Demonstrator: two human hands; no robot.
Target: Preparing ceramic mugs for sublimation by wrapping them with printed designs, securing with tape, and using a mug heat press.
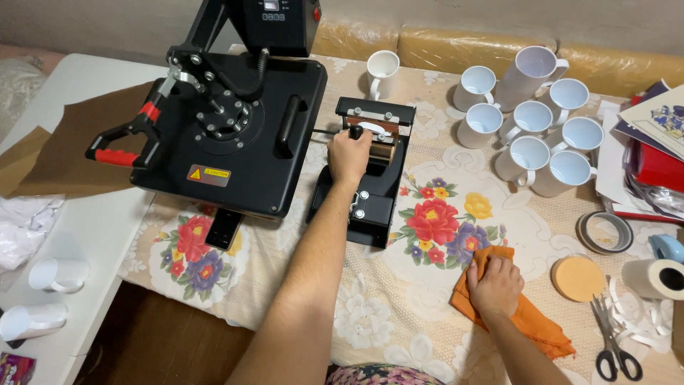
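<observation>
My left hand (349,153) is closed around the handle of a small black mug press (367,192) that stands on the flowered tablecloth. A mug wrapped in a brown heating band (385,146) sits in the press beside my fingers. My right hand (494,285) presses down on an orange cloth (541,324) lying on the table near the front edge.
A large black flat heat press (235,121) with a red-gripped lever stands to the left. Several white mugs (534,135) cluster at the back right, one more (382,71) behind the mug press. Scissors (613,342), tape rolls (604,232), an orange disc (577,278) and papers (655,121) lie at the right.
</observation>
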